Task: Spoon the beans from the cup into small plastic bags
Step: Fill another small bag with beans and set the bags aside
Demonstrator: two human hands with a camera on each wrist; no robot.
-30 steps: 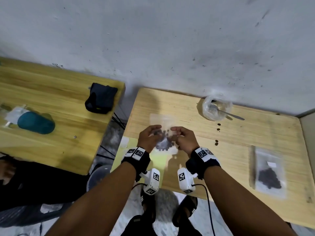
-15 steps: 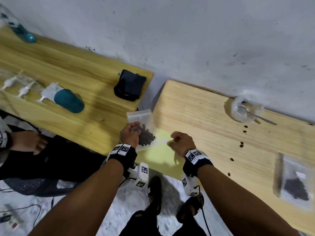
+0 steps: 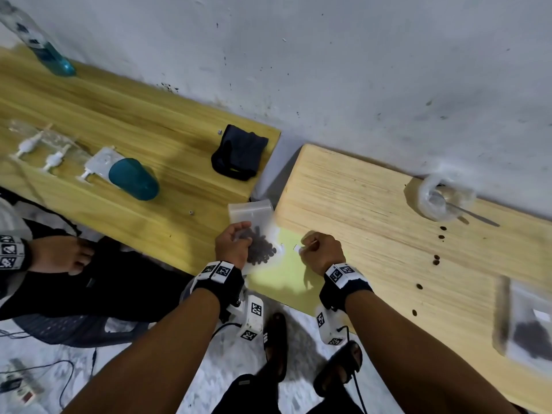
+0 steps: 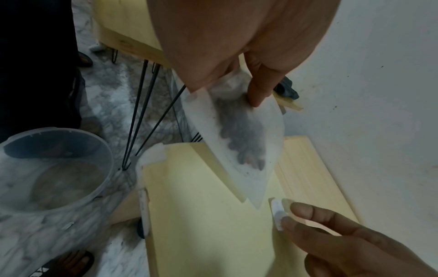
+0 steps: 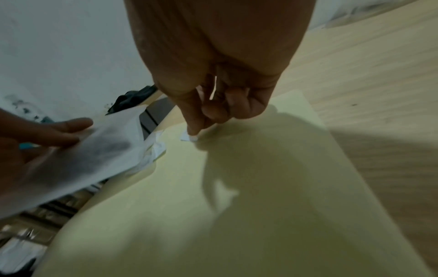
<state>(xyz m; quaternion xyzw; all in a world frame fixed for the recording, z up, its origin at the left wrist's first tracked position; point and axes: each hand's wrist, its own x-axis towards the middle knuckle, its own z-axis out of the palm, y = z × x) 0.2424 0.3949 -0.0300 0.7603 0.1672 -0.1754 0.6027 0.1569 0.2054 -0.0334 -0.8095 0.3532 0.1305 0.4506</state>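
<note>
spilled beans (image 3: 437, 259) beside cup (image 3: 439, 201)

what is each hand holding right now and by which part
The left hand grips the bag of beans by its left side edge. The right hand pinches a small white label by its edge between fingertips.
</note>
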